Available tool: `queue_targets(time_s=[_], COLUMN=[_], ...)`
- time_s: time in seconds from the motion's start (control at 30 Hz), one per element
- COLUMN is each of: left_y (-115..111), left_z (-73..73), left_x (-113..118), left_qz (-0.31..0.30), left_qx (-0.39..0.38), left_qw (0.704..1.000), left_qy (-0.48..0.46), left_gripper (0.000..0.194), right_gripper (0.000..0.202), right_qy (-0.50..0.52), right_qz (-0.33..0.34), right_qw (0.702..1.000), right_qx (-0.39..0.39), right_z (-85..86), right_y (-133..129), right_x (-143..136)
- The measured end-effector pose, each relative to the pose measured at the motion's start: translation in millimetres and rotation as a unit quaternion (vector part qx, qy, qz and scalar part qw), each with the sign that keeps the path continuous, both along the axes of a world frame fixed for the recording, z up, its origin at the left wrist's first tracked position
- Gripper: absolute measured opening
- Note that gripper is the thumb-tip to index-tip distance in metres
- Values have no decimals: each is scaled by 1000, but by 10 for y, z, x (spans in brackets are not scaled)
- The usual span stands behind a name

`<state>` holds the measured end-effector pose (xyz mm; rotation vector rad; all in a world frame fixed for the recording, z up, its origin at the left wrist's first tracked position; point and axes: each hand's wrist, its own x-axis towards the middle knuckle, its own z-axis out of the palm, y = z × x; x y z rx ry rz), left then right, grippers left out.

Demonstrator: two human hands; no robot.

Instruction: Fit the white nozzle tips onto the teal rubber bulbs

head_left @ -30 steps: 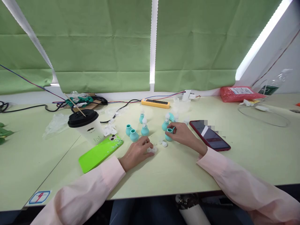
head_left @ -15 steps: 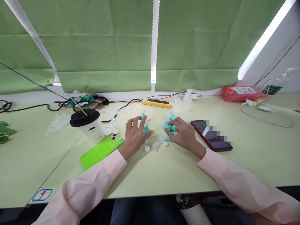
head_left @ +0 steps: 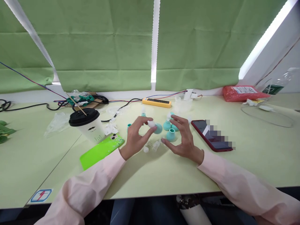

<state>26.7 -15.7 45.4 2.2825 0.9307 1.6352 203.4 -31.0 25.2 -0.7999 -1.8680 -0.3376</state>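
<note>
**Left hand [head_left: 135, 136] pinches a white-tipped teal bulb [head_left: 158, 128]**

The white-tipped teal bulb lies tilted between the two hands, above the desk [head_left: 164, 178], its white tip between the left thumb and fingers and its rounded end toward the right. The right hand [head_left: 184, 142] is spread wide and holds nothing, thumb well apart from the fingers, near an upright teal bulb with a bare mouth [head_left: 170, 135]. Small translucent pieces [head_left: 155, 146] lie on the desk between the hands. A red-edged phone [head_left: 212, 137] rests to the right, a lidded paper cup [head_left: 91, 129] to the left.
</note>
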Motion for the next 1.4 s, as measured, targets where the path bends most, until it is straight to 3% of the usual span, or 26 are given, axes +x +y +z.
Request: queue_targets(time_s=[0.1,0.2,0.27,0.33,0.47,0.53,0.63,0.7,0.73,0.8,0.87,0.9,0.93,1.0,1.1,1.2,1.3,1.4], left_y=[-151,-187,-152,-94,9,35,50,58,64,85,113,128,142,165,176,148,78,-2], left_z=[18,2,-19,-46,-101,-107,-87,-74,-74,-93,-141,-176,-215,-301,-385,-351,-233,-132], left_x=[77,122,114,81,23,21,29,22,13,-10,-29,-34,-34,-23,-1,-14,-57,-68], left_qz=[-130,-188,-183,-153,-94,-120,-200,-233,-233,-178,-70,-12,34,83,105,115,63,-9], left_qx=[-133,-245,-281,-286,-305,-376,-497,-538,-537,-476,-331,-240,-155,-37,8,14,10,-42], left_qw=[978,936,924,933,943,911,829,793,796,855,940,964,968,937,892,895,940,977], left_qy=[-98,-169,-183,-158,-97,-115,-160,-164,-154,-97,29,111,196,338,439,430,335,211], left_gripper=[17,17,17,17,38,40,39,40,40,41,40,38,35,32,36,34,25,23], right_gripper=[65,50,41,35,34,36,38,39,39,37,33,31,30,27,24,24,25,26], right_qy=[-42,-50,-44,-51,-78,-74,-62,-63,-61,-36,9,29,46,68,74,74,85,88], right_qz=[52,75,71,68,86,101,113,121,124,119,102,94,86,77,82,89,88,94], right_qw=[998,996,996,996,993,991,991,990,990,992,994,994,994,991,986,983,982,981], right_qx=[-12,-25,-25,-26,-37,-39,-34,-28,-27,-30,-38,-44,-52,-81,-127,-145,-143,-146], right_z=[11,-40,-84,-117,-139,-137,-132,-129,-125,-113,-93,-83,-74,-63,-70,-83,-89,-110], right_y=[-54,-58,-50,-46,-60,-72,-78,-71,-66,-59,-60,-63,-66,-71,-66,-51,-40,-39], right_x=[-38,-70,-83,-92,-107,-113,-107,-92,-82,-63,-53,-53,-55,-66,-86,-100,-110,-125])
